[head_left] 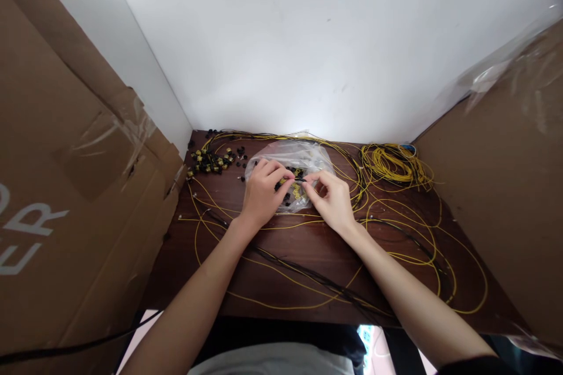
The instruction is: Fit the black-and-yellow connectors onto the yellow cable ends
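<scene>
Over a clear plastic bag (285,152), my left hand (264,188) and my right hand (333,196) meet, fingertips pinched. A small dark piece (299,179) spans the gap between them, gripped at its left end by the left hand and at its right end by the right. Its exact kind is too small to make out. Inside the bag beneath are small yellow parts (297,192) and black parts, partly covered by my hands. Yellow wires (303,224) run across the table just below both hands.
Black and yellow connectors (211,161) lie heaped at the back left of the brown table (281,252). A coil of yellow wire (389,164) sits at the back right. A dark cable bundle (308,272) crosses the front. Cardboard (88,187) flanks the left, more cardboard (497,158) the right.
</scene>
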{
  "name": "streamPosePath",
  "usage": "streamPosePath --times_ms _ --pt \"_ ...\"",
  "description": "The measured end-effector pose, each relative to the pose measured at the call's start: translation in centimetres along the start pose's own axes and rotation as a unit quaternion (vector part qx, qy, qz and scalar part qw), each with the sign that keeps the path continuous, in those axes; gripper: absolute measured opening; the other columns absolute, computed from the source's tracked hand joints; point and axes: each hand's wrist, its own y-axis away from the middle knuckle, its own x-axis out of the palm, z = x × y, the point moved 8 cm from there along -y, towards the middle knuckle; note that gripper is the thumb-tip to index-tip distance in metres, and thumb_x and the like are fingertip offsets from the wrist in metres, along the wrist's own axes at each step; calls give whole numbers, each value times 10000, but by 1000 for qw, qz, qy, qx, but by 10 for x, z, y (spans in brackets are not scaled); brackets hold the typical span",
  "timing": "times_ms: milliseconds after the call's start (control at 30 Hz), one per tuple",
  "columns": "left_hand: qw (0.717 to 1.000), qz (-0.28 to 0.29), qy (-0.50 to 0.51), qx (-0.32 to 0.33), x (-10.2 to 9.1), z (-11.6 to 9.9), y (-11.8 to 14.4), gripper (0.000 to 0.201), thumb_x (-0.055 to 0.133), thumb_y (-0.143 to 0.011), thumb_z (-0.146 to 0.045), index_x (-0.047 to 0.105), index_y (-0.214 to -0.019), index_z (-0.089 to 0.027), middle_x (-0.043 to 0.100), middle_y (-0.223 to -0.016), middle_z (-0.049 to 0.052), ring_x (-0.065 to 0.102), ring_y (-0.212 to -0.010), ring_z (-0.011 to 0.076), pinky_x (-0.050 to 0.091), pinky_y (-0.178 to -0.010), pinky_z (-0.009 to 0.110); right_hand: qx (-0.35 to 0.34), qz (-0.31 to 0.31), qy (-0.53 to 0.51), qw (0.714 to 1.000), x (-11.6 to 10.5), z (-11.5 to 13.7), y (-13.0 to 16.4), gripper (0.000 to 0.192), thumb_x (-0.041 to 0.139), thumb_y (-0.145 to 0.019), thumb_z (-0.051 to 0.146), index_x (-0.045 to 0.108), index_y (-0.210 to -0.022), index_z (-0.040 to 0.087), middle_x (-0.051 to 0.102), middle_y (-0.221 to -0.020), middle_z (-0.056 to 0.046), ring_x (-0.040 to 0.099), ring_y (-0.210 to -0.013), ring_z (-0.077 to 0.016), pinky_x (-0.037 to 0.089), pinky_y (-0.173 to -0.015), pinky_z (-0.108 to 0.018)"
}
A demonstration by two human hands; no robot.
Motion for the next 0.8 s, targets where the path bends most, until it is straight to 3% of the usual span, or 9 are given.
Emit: streamPosePath --times_ms 800 --pt "1000 0 1 5 0 0 0 89 559 -841 -198 644 -825 -177 622 -829 42 516 -843 180 434 -772 326 4 -12 5 1000 -1 -2 0 107 553 -821 229 641 -811 169 630 -725 -14 499 -541 -115 421 -558 -246"
